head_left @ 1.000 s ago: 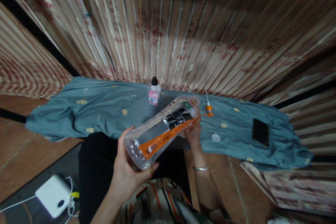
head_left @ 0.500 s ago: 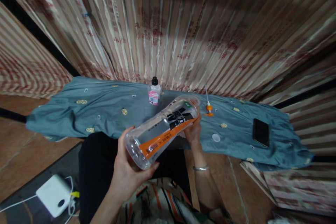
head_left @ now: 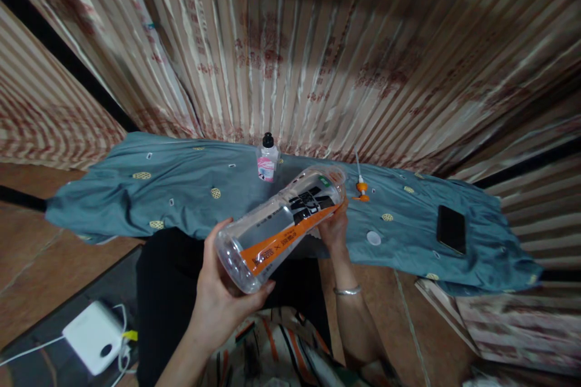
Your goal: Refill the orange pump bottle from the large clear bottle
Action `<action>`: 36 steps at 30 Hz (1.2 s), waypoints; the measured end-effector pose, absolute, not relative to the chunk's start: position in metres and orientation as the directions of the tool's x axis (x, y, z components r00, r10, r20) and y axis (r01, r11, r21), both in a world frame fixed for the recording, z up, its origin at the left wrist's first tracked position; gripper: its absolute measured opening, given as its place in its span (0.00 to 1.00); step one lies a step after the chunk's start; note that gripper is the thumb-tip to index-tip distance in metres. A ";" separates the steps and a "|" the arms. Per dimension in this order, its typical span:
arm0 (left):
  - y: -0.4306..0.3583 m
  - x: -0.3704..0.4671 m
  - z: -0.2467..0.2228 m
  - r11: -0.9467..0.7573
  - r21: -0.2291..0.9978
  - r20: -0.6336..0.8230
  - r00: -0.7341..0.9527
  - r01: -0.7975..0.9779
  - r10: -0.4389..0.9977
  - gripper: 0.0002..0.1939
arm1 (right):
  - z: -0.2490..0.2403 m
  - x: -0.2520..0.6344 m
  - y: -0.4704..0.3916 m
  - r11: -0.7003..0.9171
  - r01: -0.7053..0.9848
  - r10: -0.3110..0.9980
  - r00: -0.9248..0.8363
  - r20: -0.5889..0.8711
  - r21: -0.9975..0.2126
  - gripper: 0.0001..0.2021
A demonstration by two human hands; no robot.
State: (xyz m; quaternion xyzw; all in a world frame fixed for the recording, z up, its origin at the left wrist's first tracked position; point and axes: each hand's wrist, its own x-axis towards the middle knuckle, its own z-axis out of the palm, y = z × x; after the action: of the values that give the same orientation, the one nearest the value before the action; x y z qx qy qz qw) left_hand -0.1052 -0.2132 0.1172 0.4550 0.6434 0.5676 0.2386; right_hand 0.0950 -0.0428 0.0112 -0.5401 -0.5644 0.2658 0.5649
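Observation:
Between my two hands I hold a large clear plastic bottle with an orange and black label, tilted with its base toward me at lower left. My left hand is wrapped round the base end, thumb below and fingers on the far side. My right hand grips the upper end from beneath, its fingers partly hidden by the bottle. Beyond the bottle a small clear bottle with a black cap and pink label stands upright. To the right lies an orange pump head with a thin pale tube.
The bench is covered by a blue-green cloth. On it lie a white round disc and a black phone. A striped curtain hangs right behind. At lower left a white box with cables sits on a dark surface.

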 end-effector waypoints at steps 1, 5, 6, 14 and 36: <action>-0.213 -0.105 0.117 -0.054 0.947 0.206 -0.469 0.317 0.859 0.46 | 0.012 0.095 -0.043 0.285 0.303 0.908 0.218 0.358 -0.909 0.26; -0.213 -0.105 0.118 -0.038 0.949 0.192 -0.477 0.314 0.857 0.47 | 0.013 0.094 -0.044 0.295 0.284 0.909 0.210 0.359 -0.912 0.26; -0.212 -0.105 0.118 -0.033 0.948 0.191 -0.485 0.315 0.854 0.47 | 0.013 0.094 -0.044 0.297 0.285 0.908 0.212 0.362 -0.912 0.26; -0.213 -0.105 0.118 -0.007 0.948 0.173 -0.497 0.319 0.850 0.47 | 0.012 0.095 -0.044 0.291 0.314 0.907 0.209 0.365 -0.904 0.27; -0.214 -0.104 0.121 0.019 0.958 0.134 -0.504 0.287 0.853 0.49 | 0.010 0.096 -0.044 0.268 0.349 0.906 0.226 0.358 -0.898 0.27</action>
State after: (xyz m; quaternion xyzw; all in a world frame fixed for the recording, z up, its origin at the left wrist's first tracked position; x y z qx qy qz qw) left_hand -0.1037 -0.2140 0.1215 0.4276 0.6665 0.5547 0.2554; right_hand 0.0963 -0.0441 0.0102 -0.5507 -0.5696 0.2504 0.5564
